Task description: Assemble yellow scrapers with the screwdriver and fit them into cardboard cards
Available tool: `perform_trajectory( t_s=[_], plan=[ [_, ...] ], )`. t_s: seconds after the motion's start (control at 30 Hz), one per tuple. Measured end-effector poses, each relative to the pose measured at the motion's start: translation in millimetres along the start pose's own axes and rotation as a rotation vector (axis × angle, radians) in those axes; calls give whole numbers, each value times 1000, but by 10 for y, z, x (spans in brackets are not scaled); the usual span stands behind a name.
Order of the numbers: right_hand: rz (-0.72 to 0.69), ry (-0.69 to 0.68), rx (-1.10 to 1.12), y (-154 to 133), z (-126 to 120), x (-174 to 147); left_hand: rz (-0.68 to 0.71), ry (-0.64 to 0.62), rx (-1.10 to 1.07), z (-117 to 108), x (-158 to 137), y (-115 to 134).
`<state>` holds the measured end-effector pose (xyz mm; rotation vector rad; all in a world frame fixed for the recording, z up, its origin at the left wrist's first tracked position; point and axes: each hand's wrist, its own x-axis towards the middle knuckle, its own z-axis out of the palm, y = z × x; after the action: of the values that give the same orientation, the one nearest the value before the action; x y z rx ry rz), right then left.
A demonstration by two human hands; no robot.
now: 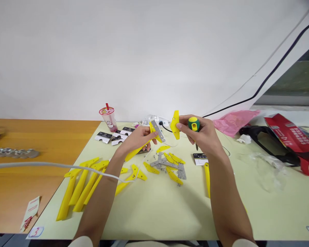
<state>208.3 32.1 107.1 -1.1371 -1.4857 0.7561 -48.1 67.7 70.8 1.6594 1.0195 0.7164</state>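
Observation:
My left hand is closed around a yellow plastic handle, its shaft slanting down under the wrist. Against the head of that handle lies a grey metal plate with small holes. My right hand pinches a yellow plastic clamp piece upright between thumb and fingers, a little right of the plate and apart from it. The same hand also keeps a green and yellow screwdriver in its palm, tip pointing down. Below both hands lie loose yellow pieces, grey metal plates and small screws.
Several yellow handles lie at the left on the pale table. Black and white cards and a lidded drink cup stand behind them. At right are a pink bag, a black frame and a red package. A white cable crosses the left foreground.

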Motion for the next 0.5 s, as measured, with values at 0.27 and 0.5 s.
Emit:
perform_trajectory(
  t_s=[0.27,0.5],
  plan=[
    [-21,-134,-36,-27,48,-16,16,20,-4,12,-28,57],
    [-55,-154,-43,10,78,-5,36,14,4,5,2,3]
  ],
)
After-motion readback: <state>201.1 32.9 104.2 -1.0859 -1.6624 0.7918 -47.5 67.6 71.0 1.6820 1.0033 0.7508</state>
